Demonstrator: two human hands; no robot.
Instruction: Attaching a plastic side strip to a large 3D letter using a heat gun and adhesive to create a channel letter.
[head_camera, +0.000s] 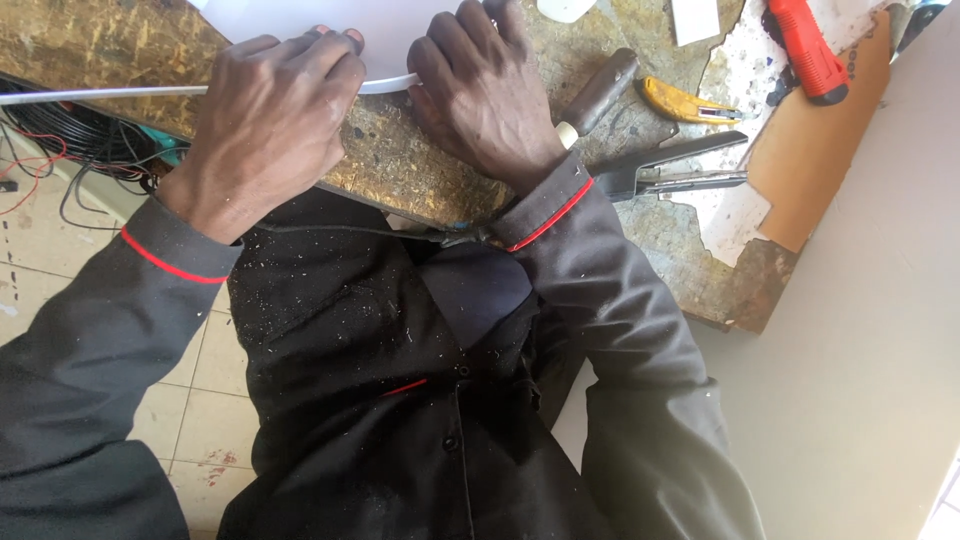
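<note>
Where the worn workbench (420, 180) fills the upper middle of the frame, a white sheet (300, 30) lies flat on it, its curved edge running out as a thin strip toward the upper left. The left hand (265, 125), knuckles up, curls its fingers down over that edge, gripping it. The right hand (485, 95) presses beside it (fingers bent, tips on the sheet's edge). Right of the hands lie a brown-handled tool (598, 92), dark metal snips (680, 168), a red-handled tool (810, 50) and a yellow utility knife (685, 102). Tangled wires (70, 150) hang at left.
</note>
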